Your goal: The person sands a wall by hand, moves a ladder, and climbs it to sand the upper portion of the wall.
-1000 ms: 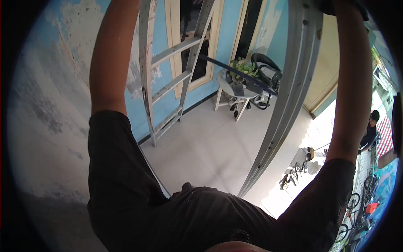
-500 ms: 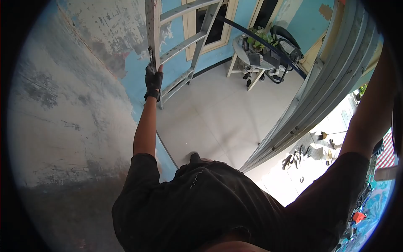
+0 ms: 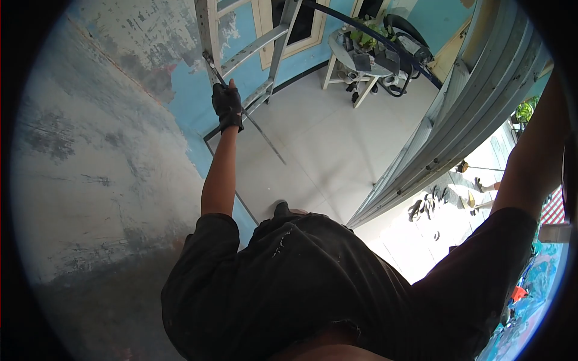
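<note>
1. Here's my left hand [image 3: 227, 107], 11 o'clock, gloved fingers closed round a thin rod [image 3: 264, 135].
2. My right hand's out of view; can't tell its grip.
3. Rod looks light, stiff, maybe slick; near the middle seems the best hold.
4. Long axis runs 11 to 5, lower end over floor [image 3: 289, 183], upper end lost against the ladder [image 3: 208, 36].

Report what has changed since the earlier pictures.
The gloved left hand, out of view at first, has come down beside the ladder and now appears closed around a thin strip. The right hand, partly visible at first, is out of view. Ladder, table and plant stay put.
</note>
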Demonstrator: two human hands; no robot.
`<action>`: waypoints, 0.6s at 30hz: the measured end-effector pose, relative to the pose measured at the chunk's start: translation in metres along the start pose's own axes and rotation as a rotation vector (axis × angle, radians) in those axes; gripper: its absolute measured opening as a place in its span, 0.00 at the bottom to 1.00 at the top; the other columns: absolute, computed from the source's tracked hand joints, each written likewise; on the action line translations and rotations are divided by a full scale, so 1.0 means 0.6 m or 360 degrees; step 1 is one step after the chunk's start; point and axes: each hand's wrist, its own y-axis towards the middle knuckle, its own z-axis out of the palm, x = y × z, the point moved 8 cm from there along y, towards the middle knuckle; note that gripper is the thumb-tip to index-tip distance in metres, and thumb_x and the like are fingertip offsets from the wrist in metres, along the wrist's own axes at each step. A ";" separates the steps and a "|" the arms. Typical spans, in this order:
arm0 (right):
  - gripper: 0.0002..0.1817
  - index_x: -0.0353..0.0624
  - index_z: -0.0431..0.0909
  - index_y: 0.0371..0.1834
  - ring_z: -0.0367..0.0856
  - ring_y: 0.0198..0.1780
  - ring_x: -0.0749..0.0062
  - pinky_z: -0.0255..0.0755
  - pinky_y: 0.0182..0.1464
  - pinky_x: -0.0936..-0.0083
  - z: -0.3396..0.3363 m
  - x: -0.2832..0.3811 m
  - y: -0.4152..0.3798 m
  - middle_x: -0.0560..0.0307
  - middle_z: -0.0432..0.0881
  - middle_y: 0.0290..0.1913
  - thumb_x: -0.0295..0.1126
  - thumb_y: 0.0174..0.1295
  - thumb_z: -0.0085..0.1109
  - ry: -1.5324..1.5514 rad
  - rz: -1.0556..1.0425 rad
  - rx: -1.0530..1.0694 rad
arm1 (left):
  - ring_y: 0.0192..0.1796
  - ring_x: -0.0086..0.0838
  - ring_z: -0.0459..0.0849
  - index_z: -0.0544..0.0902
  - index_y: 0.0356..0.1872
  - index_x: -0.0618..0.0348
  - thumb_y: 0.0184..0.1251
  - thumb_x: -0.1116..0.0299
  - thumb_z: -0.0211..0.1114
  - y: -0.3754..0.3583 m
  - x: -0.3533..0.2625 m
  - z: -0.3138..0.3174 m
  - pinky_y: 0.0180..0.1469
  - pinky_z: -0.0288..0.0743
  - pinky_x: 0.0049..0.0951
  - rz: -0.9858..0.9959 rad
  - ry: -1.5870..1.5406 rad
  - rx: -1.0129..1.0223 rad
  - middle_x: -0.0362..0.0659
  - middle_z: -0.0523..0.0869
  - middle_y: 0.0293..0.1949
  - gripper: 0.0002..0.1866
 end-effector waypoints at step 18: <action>0.45 0.39 0.63 0.74 0.76 0.65 0.43 0.77 0.60 0.57 -0.136 0.081 -0.194 0.35 0.70 0.67 0.37 0.53 0.73 0.0218 -0.0198 -0.0170 | 0.53 0.44 0.84 0.73 0.54 0.55 0.74 0.59 0.66 -0.174 -0.142 0.000 0.56 0.77 0.51 -0.1339 -0.2276 0.0783 0.46 0.83 0.43 0.17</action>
